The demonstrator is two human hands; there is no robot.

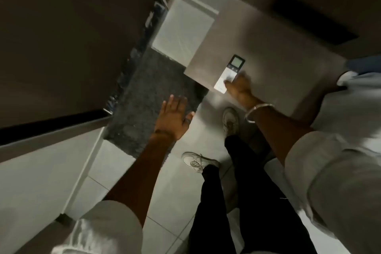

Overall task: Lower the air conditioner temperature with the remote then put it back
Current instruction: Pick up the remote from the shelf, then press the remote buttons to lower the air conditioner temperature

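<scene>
**Hand on the remote at the table's edge**

The right hand (239, 86) reached out to the remote (230, 73). Its fingers lay on the white lower part of the remote, where the buttons were. The hand was partly open and a bit blurry, so it was hard to tell if it gripped the remote or only touched it. A silver bangle (257, 112) sat on that wrist.

The remote lay flat on a small grey table (268, 47), close to the table's front edge. Its dark top part had a little screen, and that end pointed away from the person.

The left hand (175, 117) was wide open with its fingers spread. It held nothing and touched nothing. It hung in the air above a dark fuzzy rug (144, 97) on the pale tile floor (175, 202). A dark ring showed on one finger.

Two white shoes (198, 162) stood on the floor below, under black trousers (237, 202).
</scene>
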